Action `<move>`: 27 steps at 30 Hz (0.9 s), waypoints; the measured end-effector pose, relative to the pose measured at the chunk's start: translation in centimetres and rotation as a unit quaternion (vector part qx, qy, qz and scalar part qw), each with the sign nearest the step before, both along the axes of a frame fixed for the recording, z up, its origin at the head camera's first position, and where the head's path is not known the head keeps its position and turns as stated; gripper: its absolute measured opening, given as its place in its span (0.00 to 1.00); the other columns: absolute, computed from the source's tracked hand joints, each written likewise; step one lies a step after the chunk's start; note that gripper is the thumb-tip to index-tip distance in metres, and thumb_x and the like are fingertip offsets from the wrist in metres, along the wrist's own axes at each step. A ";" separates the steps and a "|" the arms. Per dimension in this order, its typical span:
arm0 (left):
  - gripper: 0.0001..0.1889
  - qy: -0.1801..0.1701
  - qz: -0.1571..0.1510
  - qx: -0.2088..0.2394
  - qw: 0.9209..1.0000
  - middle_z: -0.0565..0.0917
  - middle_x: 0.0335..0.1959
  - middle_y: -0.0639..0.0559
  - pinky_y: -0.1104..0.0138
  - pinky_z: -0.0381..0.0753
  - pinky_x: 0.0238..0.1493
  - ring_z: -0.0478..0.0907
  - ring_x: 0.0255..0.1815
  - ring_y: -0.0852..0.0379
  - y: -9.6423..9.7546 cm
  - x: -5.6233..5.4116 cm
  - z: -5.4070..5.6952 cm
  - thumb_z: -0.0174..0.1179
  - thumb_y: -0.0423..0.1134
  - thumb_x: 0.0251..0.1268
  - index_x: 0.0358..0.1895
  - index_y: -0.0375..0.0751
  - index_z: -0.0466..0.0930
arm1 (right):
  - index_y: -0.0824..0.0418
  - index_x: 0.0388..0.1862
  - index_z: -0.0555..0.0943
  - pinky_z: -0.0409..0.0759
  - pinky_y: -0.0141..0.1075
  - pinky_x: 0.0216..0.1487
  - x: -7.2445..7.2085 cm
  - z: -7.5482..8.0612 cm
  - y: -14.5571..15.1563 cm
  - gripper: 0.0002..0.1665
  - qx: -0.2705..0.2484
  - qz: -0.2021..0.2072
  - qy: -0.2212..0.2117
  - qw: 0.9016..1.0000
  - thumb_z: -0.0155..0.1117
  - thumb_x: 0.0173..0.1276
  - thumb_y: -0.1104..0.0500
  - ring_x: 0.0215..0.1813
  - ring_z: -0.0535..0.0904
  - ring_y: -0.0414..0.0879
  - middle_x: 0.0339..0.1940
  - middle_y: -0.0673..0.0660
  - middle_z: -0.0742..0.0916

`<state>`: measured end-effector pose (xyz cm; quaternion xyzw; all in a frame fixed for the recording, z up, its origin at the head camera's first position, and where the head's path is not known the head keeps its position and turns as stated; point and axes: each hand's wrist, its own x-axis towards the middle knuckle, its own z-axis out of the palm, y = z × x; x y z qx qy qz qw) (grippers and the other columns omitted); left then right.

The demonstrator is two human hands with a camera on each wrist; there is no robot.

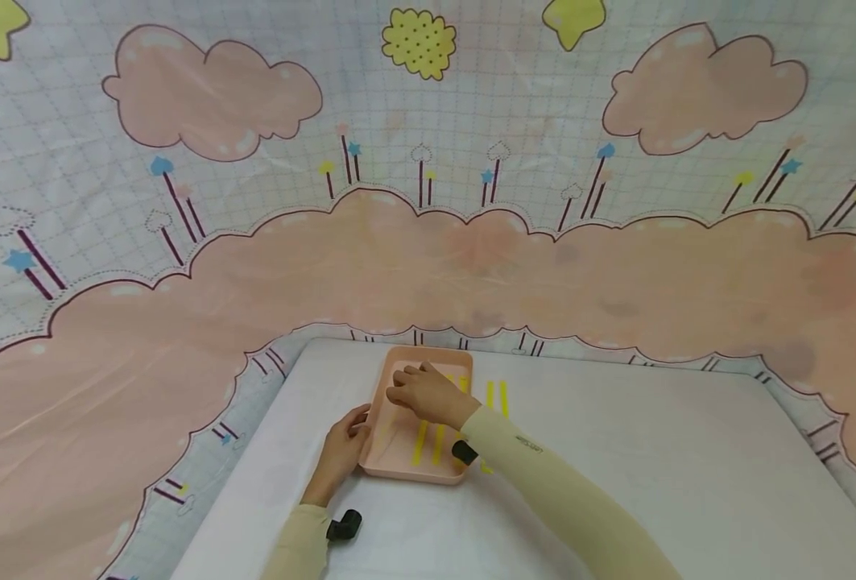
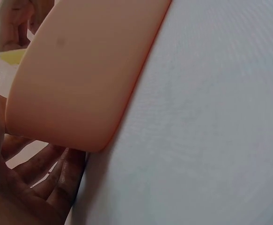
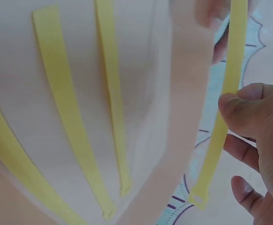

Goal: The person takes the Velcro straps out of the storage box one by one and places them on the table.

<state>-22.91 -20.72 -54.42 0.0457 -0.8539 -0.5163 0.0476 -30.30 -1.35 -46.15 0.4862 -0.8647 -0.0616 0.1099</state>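
The left grip (image 1: 341, 451) is spread loosely against the smooth, round-cornered pink tray (image 1: 399, 467) on the pale worktop (image 1: 688, 467). Inside it, flat yellow strips (image 3: 65, 89) are laid. Above, one thin strip (image 3: 235, 51) is pinched by the right grip (image 1: 428, 395), its sleeved forearm (image 1: 551, 491) stretched diagonally. Beyond, cloud-printed sheeting (image 1: 471, 274) is seen.

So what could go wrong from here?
1. The right hand pinches the yellow strip with its lower end hanging free, so it may swing or land crooked.
2. Other strips in the tray lie side by side; the new one could overlap or nudge them.
3. The right sleeve crosses above the strips on the table, so it might drag them if it dips.
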 end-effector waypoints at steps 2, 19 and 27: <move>0.22 -0.002 0.002 0.001 1.000 0.79 0.59 0.35 0.52 0.80 0.57 0.79 0.59 0.41 0.0 0.0 0.0 0.52 0.30 0.70 0.67 0.40 0.72 | 0.47 0.42 0.78 0.75 0.39 0.50 0.2 0.2 0.2 0.09 -0.009 0.005 0.006 1.000 0.50 0.77 0.50 0.44 0.76 0.42 0.41 0.46 0.80; 0.23 0.006 0.001 0.003 1.000 0.81 0.57 0.35 0.55 0.81 0.53 0.80 0.56 0.43 0.1 0.1 -0.2 0.52 0.29 0.70 0.67 0.38 0.72 | 0.47 0.39 0.76 0.71 0.33 0.43 1.8 0.7 1.9 0.03 -0.094 0.001 0.011 0.996 0.61 0.72 0.52 0.46 0.77 0.40 0.41 0.43 0.81; 0.22 0.012 0.000 0.002 1.000 0.81 0.56 0.34 0.55 0.81 0.53 0.81 0.56 0.41 0.2 0.2 0.2 0.52 0.28 0.69 0.66 0.36 0.72 | 0.51 0.40 0.77 0.71 0.33 0.46 2.5 0.6 2.5 0.02 -0.165 0.000 -0.062 0.984 0.62 0.71 0.57 0.45 0.75 0.40 0.39 0.45 0.81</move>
